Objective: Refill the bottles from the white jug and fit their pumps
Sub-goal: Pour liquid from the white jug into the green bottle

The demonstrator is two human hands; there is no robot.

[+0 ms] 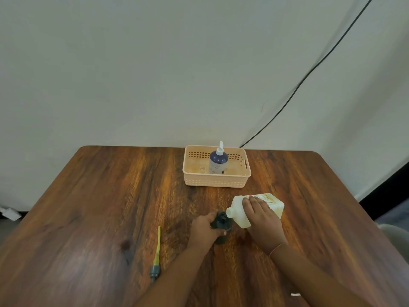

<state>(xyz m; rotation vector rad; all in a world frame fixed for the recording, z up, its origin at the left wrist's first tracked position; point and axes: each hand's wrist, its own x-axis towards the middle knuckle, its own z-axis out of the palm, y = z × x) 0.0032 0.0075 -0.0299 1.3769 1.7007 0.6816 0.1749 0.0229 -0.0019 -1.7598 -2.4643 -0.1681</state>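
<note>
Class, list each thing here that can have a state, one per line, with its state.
white jug: tilted, uncapped, spout at the dark bottle's mouth.
dark bottle: upright, open, no pump.
loose pump: lying on the table.
blue bottle: upright in the basket, pump fitted.
left hand: grips the dark bottle.
right hand: holds the white jug.

Left hand [204, 227] grips a small dark plastic bottle [221, 221], open at the neck, upright on the brown wood-grain table [99, 207]. Right hand [263, 220] holds the white translucent plastic jug [238, 209] from above, tilted on its side, its spout touching the bottle's mouth. A pump with a yellow dip tube and grey collar [157, 251] lies flat on the table left of the left forearm; a peach perforated plastic basket [215, 181] at the far edge holds an upright dark blue bottle with a white pump [218, 163], and a black cable [309, 72] runs up the wall behind.
</note>
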